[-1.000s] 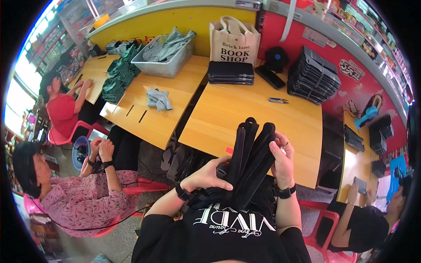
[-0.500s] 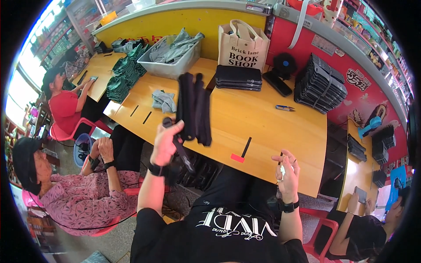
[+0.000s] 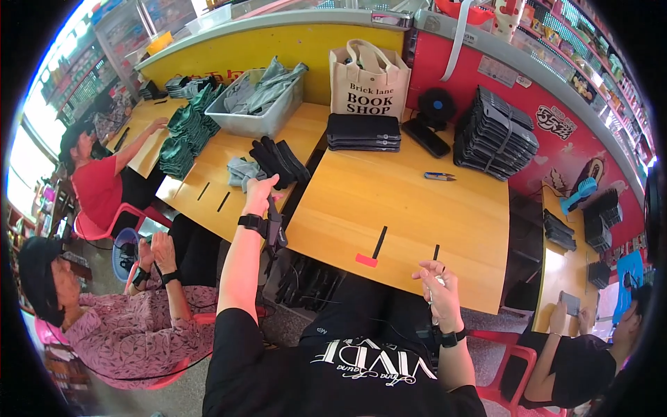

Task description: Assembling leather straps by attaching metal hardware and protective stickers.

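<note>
My left hand [image 3: 261,193] reaches across to the left part of the table, its fingers closed at the near end of a bundle of black folded cloth pieces [image 3: 281,161]. That bundle lies against a small heap of grey-green cloth [image 3: 243,171]. A black device [image 3: 275,226] hangs beside my left wrist. My right hand [image 3: 439,288] hovers over the table's near edge with curled fingers; something small and whitish shows in it, too little to name. Just beyond this hand a thin black strip [image 3: 436,251] is on the wooden table [image 3: 410,208].
Dark folded stack [image 3: 363,132], cloth bag [image 3: 369,83], black fan [image 3: 436,105], thread snips [image 3: 439,176] and a tied dark stack [image 3: 496,132] stand toward the back. Left are a grey bin [image 3: 260,115] and green cloth piles [image 3: 182,139]. Co-workers sit on both sides.
My left hand has carried the black bundle forward and lowered it beside the grey-green cloth. My right hand has shifted slightly lower. The co-worker in red has stretched out an arm.
</note>
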